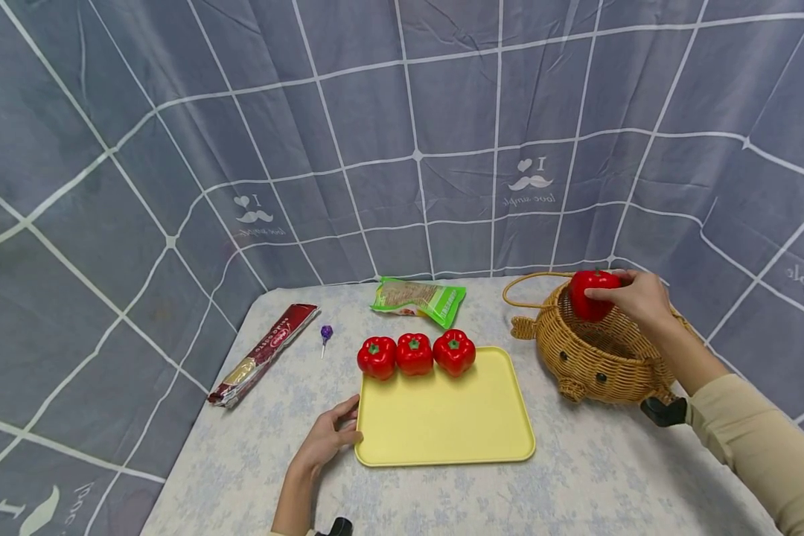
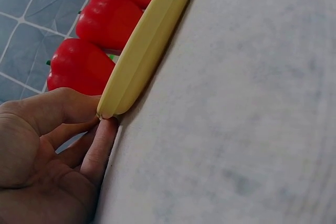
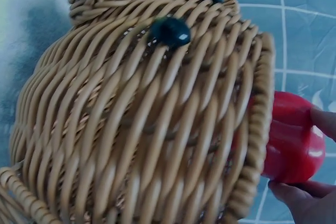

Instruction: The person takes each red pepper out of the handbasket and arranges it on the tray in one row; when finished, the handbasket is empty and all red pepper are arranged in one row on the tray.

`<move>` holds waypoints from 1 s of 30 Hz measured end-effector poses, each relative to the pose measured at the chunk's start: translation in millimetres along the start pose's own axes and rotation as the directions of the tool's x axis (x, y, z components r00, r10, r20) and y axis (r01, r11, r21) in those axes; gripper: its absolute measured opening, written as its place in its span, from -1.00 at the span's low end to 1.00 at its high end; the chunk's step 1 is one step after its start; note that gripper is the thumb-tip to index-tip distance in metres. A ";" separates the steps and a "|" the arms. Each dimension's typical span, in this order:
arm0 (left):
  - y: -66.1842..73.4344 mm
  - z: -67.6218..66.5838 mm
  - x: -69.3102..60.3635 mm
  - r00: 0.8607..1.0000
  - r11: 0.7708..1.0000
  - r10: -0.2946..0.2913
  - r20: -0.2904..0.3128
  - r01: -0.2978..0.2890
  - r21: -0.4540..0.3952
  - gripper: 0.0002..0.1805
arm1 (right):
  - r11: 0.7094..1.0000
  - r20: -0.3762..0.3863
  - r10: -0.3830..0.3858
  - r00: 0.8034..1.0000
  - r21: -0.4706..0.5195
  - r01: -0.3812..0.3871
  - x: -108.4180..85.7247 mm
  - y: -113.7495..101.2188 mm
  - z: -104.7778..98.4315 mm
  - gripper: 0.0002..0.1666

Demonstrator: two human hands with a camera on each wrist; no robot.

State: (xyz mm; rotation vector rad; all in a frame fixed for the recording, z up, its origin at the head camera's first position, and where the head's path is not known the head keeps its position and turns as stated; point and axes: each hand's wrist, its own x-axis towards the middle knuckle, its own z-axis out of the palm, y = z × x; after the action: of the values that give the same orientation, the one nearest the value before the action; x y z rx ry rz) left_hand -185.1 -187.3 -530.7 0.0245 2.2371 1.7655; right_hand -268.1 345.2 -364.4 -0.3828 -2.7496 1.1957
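Note:
My right hand (image 1: 639,298) grips a red bell pepper (image 1: 590,296) by its side, at the mouth of a wicker basket (image 1: 610,372) with dark bead eyes. From the right wrist view, the lower part of this bell pepper (image 3: 294,140) is partly hidden behind the basket's woven rim (image 3: 262,108). On the left, my left hand (image 1: 328,435) pinches the left edge of a yellow tray (image 1: 442,424) between thumb and fingers, seen close up in the left wrist view. Three more red bell peppers (image 1: 415,353) stand in a row along the tray's far edge.
Behind the peppers lies a green food packet (image 1: 420,299). A long red-and-gold packet (image 1: 264,356) and a purple lollipop (image 1: 326,333) are on the left side of the table. The basket's handle (image 1: 519,290) sticks out toward the left. Grey-blue gridded cloth (image 1: 455,186) encloses the table.

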 end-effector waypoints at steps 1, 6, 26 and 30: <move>-0.2 0.0 0.2 1.000 1.000 0.000 0.002 0.000 0.003 -0.14 | 1.000 0.003 -0.006 1.000 0.006 0.006 -0.7 -2.5 -0.5 0.01; -0.2 -0.3 1.6 1.000 1.000 0.002 0.006 -0.002 0.009 -0.14 | 1.000 0.013 -0.011 1.000 0.022 0.010 -5.3 -14.5 -0.6 0.06; -2.6 -0.5 3.5 1.000 1.000 -0.001 -0.005 0.001 0.003 -0.14 | 0.990 0.005 -0.117 0.993 0.078 0.116 -26.6 -51.3 16.2 0.03; 0.0 -0.1 0.9 1.000 1.000 -0.005 -0.015 0.005 -0.003 -0.15 | 0.987 0.011 -0.117 0.993 0.114 0.115 -32.0 -57.7 24.0 0.05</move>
State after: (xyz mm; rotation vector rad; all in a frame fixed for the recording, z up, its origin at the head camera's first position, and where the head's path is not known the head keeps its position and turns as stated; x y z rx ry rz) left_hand -186.0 -187.2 -530.9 0.0053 2.2432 1.7721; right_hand -252.9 281.6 -338.8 -0.1986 -2.6615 1.3237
